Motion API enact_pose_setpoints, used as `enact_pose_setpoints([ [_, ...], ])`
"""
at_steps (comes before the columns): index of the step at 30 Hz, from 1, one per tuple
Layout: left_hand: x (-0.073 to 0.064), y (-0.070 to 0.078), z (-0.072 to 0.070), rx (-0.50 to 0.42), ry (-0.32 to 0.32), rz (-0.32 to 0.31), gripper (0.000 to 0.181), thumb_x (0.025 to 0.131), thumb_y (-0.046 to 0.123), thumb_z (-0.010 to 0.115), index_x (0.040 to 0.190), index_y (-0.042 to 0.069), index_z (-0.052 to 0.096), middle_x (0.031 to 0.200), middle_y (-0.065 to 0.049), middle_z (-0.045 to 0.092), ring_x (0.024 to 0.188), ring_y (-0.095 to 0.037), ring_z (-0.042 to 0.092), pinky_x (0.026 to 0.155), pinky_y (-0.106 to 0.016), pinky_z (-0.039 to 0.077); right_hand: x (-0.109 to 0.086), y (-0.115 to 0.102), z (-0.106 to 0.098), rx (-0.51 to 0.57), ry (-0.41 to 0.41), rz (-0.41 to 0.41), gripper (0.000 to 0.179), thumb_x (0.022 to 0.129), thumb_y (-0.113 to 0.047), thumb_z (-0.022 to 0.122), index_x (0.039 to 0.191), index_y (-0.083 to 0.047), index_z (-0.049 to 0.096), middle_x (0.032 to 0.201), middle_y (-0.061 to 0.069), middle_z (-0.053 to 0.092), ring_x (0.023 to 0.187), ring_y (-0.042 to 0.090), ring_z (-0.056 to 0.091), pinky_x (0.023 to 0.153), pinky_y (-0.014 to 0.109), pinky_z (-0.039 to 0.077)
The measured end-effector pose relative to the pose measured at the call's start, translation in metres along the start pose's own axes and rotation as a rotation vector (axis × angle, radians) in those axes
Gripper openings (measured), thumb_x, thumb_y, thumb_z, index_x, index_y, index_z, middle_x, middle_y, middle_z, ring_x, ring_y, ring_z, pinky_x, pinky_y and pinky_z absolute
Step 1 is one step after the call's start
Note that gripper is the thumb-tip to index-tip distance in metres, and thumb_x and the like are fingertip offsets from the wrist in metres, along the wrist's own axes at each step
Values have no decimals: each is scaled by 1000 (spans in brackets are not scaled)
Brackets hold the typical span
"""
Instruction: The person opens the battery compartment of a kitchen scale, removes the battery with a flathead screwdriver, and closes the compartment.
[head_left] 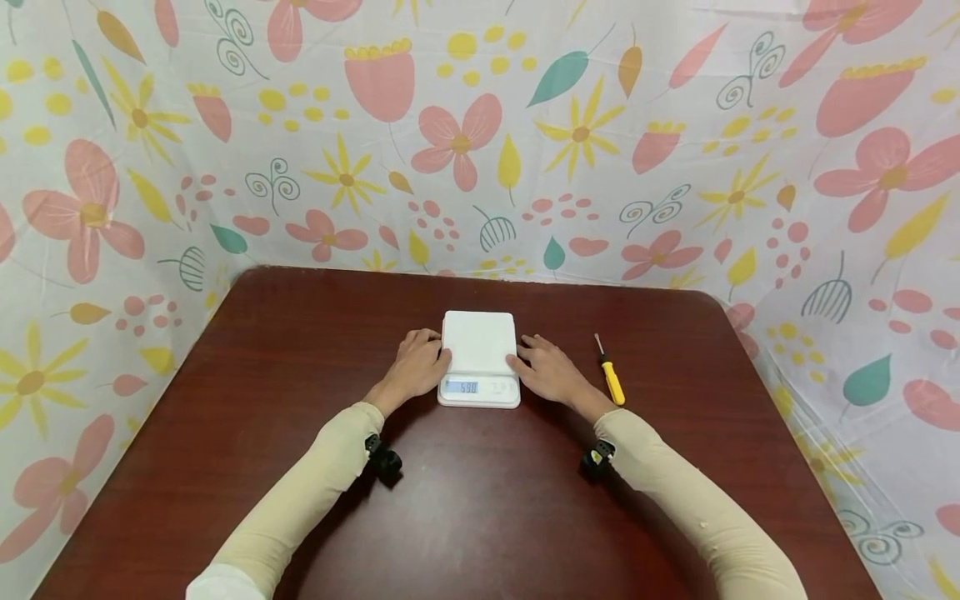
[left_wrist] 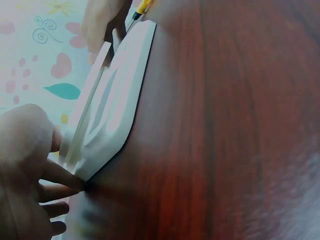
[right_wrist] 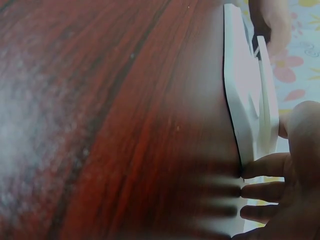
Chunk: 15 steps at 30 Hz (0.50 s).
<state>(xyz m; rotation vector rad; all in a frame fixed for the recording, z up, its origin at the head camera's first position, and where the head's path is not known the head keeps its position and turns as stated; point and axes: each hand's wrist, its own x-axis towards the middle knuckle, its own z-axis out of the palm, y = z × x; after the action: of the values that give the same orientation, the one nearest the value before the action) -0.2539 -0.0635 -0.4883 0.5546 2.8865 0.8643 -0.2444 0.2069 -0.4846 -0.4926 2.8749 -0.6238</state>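
A white digital kitchen scale (head_left: 478, 343) lies flat on the table, its display (head_left: 461, 387) lit with digits too small to read surely. The left hand (head_left: 417, 364) grips the scale's left side, thumb at the platform's edge and fingers low along the side. On the opposite side the right hand (head_left: 548, 367) holds it the same way. Both wrist views show the scale edge-on; the left hand's fingers (left_wrist: 60, 177) and the right hand's fingers (right_wrist: 265, 167) reach its base near the tabletop. No object lies on the platform.
To the right of the right hand lies a screwdriver (head_left: 612, 379) with a yellow and black handle, its shaft pointing away. The dark red wooden table (head_left: 480, 500) ends at the back against a flower-printed curtain (head_left: 465, 208). Small black cameras sit on both wrists.
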Motion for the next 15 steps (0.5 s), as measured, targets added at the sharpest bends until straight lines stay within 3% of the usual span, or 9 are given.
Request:
enact_pose_setpoints([
  [6, -2, 2, 5, -180, 59, -77, 40, 107, 28, 42, 101, 1, 71, 147, -17, 52, 143, -36, 34, 119, -59, 27, -1, 0, 1, 39, 13, -14, 64, 109, -48, 40, 145, 4, 53, 157, 27, 39, 151, 44, 26, 122, 61, 25],
  [8, -4, 3, 5, -234, 67, -101, 41, 107, 30, 43, 108, 0, 71, 150, -17, 48, 144, -36, 32, 120, -59, 25, -2, -1, 1, 50, 18, -16, 64, 109, -49, 40, 143, 4, 54, 155, 27, 42, 151, 43, 26, 123, 60, 25],
  [12, -7, 5, 5, -329, 91, -144, 51, 106, 35, 46, 137, -3, 61, 155, -17, 41, 146, -36, 29, 121, -57, 27, -8, -4, 1, 68, 48, -17, 65, 109, -48, 42, 144, 6, 53, 152, 27, 45, 150, 44, 29, 122, 59, 27],
  [15, -10, 5, 5, -370, 111, -165, 56, 105, 37, 49, 145, -1, 55, 156, -16, 42, 146, -36, 34, 119, -55, 33, -13, -6, 1, 90, 74, -11, 66, 109, -47, 44, 147, 6, 48, 152, 26, 46, 147, 46, 33, 120, 60, 30],
])
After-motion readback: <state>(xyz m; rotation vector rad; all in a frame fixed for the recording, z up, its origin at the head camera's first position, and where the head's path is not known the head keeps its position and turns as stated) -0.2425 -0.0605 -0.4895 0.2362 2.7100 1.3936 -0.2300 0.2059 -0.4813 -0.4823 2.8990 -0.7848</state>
